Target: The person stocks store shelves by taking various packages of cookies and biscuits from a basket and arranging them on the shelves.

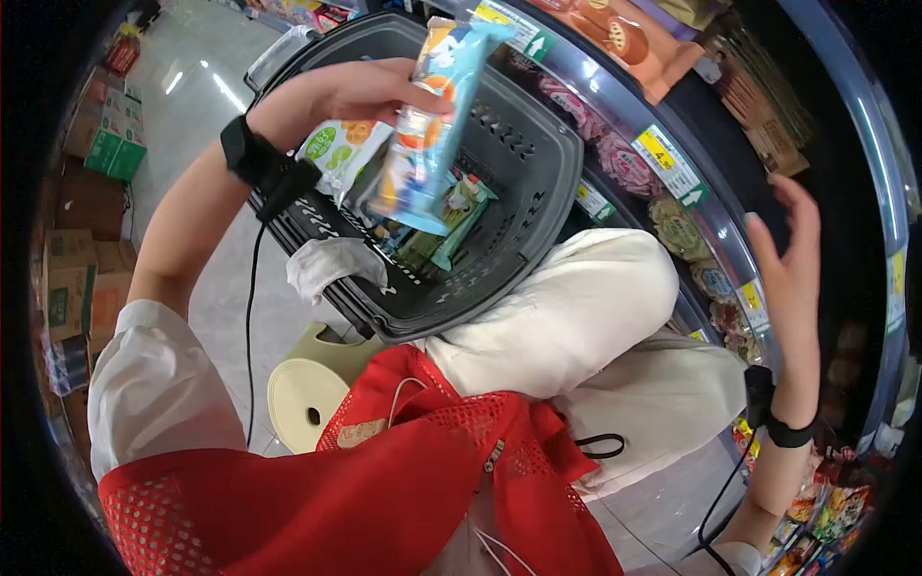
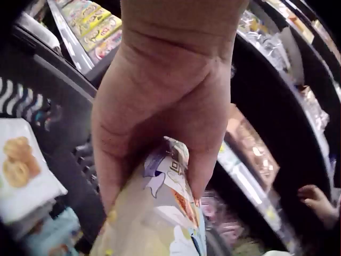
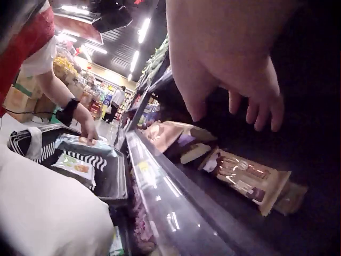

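Left hand (image 1: 379, 88) is pinching a light-blue snack packet (image 1: 434, 149) between thumb and fingers, holding it over the dark basket (image 1: 543, 182), where a white packet (image 1: 338, 149) is lying beneath that hand; the right hand (image 1: 795, 259) is hovering, thumb and fingers parted, over the shelf (image 3: 229, 218), a brown packet (image 3: 242, 173) lying near its fingertips.
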`<state>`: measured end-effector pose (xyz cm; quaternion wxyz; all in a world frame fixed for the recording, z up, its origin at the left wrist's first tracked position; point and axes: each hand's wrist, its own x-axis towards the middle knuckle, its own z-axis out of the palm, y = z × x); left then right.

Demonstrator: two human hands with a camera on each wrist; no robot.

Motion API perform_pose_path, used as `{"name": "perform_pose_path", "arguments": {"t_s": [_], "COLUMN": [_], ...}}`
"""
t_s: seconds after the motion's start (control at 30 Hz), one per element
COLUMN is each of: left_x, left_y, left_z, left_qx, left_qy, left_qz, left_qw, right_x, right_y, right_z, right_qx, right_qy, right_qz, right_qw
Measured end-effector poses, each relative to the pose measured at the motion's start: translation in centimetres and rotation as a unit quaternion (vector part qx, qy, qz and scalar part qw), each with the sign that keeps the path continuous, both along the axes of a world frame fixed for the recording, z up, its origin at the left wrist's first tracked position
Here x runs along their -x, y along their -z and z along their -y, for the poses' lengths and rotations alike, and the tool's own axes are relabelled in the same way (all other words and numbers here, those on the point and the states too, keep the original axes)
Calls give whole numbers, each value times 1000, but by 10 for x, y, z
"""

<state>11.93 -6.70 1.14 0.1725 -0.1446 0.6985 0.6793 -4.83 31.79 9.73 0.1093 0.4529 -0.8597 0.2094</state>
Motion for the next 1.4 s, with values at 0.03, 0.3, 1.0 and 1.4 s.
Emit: {"name": "perform_pose_path", "arguments": {"t_s": [0.03, 0.3, 1.0, 1.4], "left_x": [3, 7, 35, 53], "left_y": [-5, -44, -31, -19], "left_z": [-19, -183, -329, -404], "left_qx": [-16, -237, -215, -204], "left_qy": [-20, -120, 105, 241], "left_qz": [-21, -110, 47, 140], "left_qw": [999, 958, 970, 938], "right_x": [-12, -85, -139, -171], "right_y": [2, 30, 28, 78], "right_z": [1, -22, -256, -316], "right_qx": [-9, 10, 245, 662], "right_qy": [-7, -85, 203, 280], "right_qz": [51, 338, 425, 363], "right_qw": [999, 937, 847, 593]}}
